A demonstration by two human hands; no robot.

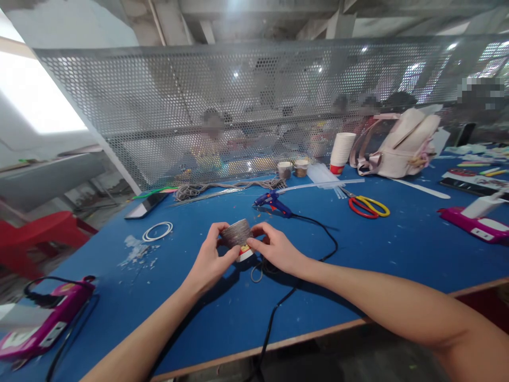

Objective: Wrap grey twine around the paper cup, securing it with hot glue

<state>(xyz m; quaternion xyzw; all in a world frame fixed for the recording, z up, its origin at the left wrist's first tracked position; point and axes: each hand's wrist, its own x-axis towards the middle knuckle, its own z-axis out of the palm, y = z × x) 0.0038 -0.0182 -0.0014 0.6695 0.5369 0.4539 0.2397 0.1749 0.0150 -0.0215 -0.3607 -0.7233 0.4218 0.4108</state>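
Observation:
Both my hands hold a small paper cup [237,236] wound round with grey cord, a little above the blue table [397,254]. My left hand [210,260] grips its left side with thumb and fingers closed. On the right side, my right hand [276,248] pinches the cup. The cup's white and red rim shows at its lower end. A blue glue gun [272,203] lies just behind the cup, its black cable [318,233] running past my right hand toward the table's front edge.
Red and yellow scissors [368,206], a stack of paper cups [341,152], a pink bag [401,142], two cord-wrapped cups [293,168], loose grey cord [214,188], a white ring [158,231] and a phone [145,205] lie on the table. Pink devices [43,321] sit at the left and right edges. A perforated metal screen [199,95] stands behind.

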